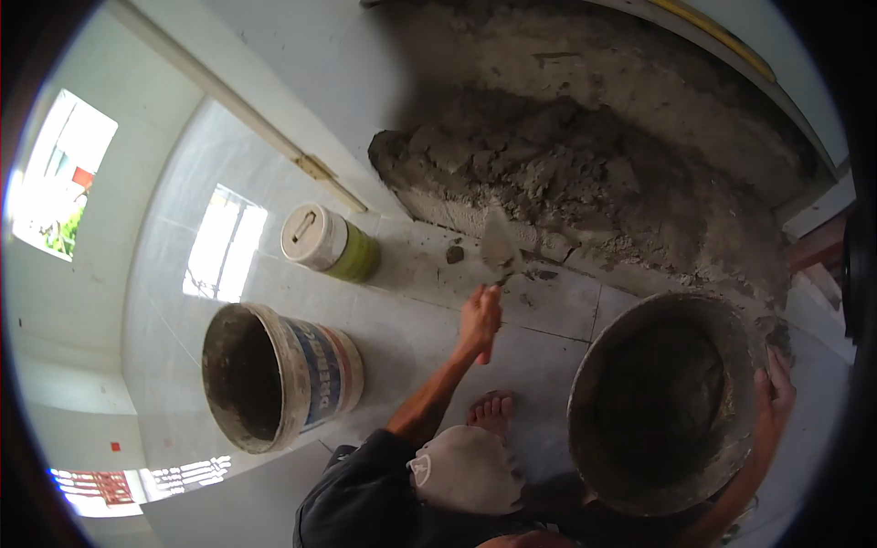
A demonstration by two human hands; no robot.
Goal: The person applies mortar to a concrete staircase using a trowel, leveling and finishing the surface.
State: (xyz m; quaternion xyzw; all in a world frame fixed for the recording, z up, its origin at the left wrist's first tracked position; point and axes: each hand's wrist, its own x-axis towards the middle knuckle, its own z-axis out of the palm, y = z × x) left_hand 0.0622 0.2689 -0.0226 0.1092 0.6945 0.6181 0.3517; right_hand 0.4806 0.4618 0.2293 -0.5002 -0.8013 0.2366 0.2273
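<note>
My left hand (480, 321) is closed around the red handle of a pointed trowel (499, 241). The trowel's blade lies over the floor tiles, close to the front edge of a heap of wet mortar (548, 151). On the right, my right hand (775, 391) grips the rim of a large round tub (585, 402), thumb toward the inside and fingers along the outer side. The tub is tilted toward me, and its inside is dark and coated with mortar. A small lump of mortar (454, 254) sits on the tiles left of the blade.
A mortar-stained bucket (320, 374) with a printed label stands at left. Beyond it is a smaller lidded white-and-green pail (331, 245). A white wall edge (311, 110) borders the mortar bed. My bare foot (493, 411) rests on the tiled floor (548, 352).
</note>
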